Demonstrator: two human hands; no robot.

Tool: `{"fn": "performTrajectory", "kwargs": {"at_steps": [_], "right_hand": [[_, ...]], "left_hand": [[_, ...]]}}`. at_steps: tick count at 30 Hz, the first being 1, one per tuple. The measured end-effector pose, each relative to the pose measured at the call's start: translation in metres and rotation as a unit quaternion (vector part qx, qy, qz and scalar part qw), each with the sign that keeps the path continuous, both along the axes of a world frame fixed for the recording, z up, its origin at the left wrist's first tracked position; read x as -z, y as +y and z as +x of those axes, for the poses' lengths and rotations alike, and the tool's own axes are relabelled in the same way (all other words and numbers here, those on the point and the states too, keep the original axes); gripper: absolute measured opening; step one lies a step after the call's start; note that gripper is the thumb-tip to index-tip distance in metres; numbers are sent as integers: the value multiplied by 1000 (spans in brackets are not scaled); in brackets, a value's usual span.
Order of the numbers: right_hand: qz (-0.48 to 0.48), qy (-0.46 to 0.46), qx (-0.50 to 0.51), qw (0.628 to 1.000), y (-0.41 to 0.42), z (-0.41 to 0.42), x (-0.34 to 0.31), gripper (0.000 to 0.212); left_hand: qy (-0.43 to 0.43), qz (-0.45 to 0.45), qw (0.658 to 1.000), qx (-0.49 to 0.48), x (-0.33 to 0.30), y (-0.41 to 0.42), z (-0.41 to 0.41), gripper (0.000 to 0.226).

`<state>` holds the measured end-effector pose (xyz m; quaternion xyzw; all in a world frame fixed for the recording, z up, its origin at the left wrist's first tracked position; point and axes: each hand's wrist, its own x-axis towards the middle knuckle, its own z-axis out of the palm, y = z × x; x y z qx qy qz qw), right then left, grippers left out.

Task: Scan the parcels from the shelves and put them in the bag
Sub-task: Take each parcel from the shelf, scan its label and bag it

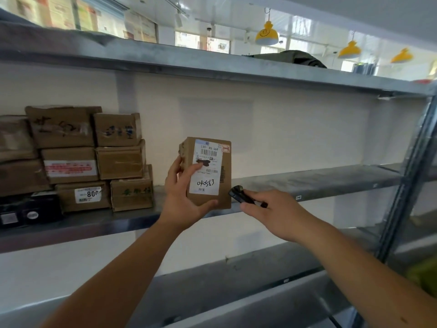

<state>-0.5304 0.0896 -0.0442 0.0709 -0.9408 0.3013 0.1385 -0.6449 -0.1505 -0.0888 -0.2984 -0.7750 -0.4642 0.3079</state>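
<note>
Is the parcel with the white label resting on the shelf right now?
No: the left hand holds the parcel upright in front of the shelf, while the right hand points the scanner at it.

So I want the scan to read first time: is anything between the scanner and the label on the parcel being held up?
Nothing visible blocks it. The left hand holds the parcel upright, label facing out, thumb over the label's left edge, clear of the top barcode. The right hand holds the scanner just off the parcel's lower right corner, with open air between them.
</note>
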Motion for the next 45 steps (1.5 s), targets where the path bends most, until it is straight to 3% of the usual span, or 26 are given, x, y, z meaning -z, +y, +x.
{"fn": "performTrajectory", "kwargs": {"at_steps": [9,18,27,33,41,45], "right_hand": [[40,-52,-9,998,2,19,1,45],[64,-75,-6,995,13,35,3,48],[14,-50,71,996,41,35,24,51],[-37,-25,142,989,74,47,48,53],[-140,-19,223,964,138,103,119,42],[-127,-47,276,952,186,155,166,29]], "left_hand": [[35,-59,993,-94,-2,0,-4,103],[58,-75,992,-81,-3,2,-7,97],[57,14,998,-4,-5,27,15,96],[27,24,997,67,9,72,37,93],[-58,-3,982,181,66,167,87,89],[-104,-25,965,238,112,232,122,90]]}}
